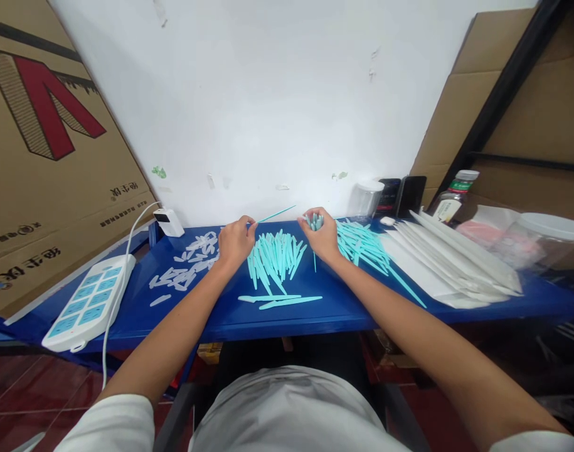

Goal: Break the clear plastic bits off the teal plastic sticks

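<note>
My left hand is closed, pinching one slim turquoise eyebrow razor that points up and to the right. My right hand is wrapped round a bundle of similar razors, their ends showing above the fingers. Between and below the hands lies a fanned pile of turquoise razors. Two or three loose razors rest crosswise in front of it. Beyond my right wrist is another, messier razor heap. Small translucent caps are scattered left of my left hand.
On the blue table, a white power strip and a white plug-in adapter stand at left. To the right are white packets, a clear jar, two phones and a bottle. A white wall rises behind.
</note>
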### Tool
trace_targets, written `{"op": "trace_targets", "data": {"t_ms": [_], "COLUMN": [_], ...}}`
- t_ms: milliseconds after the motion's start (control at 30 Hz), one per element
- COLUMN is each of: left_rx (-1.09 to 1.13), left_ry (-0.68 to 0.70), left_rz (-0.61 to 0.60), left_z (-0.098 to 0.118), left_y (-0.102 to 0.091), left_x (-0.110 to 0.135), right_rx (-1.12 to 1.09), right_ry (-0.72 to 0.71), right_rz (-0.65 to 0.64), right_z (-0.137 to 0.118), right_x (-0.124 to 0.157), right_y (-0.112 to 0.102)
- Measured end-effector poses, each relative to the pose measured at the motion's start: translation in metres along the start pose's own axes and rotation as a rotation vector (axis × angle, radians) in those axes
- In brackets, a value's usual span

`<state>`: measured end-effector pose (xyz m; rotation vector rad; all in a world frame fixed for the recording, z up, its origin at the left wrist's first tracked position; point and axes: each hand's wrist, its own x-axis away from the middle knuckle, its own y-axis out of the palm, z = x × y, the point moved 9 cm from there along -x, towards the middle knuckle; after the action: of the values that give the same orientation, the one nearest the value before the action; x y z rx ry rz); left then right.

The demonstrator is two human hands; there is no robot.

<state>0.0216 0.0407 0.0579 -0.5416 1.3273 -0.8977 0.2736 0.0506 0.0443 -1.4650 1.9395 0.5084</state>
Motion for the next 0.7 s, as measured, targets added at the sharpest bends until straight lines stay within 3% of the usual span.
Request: {"op": "trace_targets", "data": {"t_ms": [267,700], "left_rx": [0.015,-0.002], "left_ry": [0.012,0.026], "left_rz": [0.013,0.019], "left_z": [0.001,0.002], "left_y": [0.001,0.000], "left_x": [0.000,0.000], "right_rx": [-0.105,-0.124], "right_ry": [0.099,0.101], "right_rz": [0.069,-0.001], "right_z": [-0.006,-0.001], "right_x": [-0.004,0.000], "right_y": [-0.016,-0.003]}}
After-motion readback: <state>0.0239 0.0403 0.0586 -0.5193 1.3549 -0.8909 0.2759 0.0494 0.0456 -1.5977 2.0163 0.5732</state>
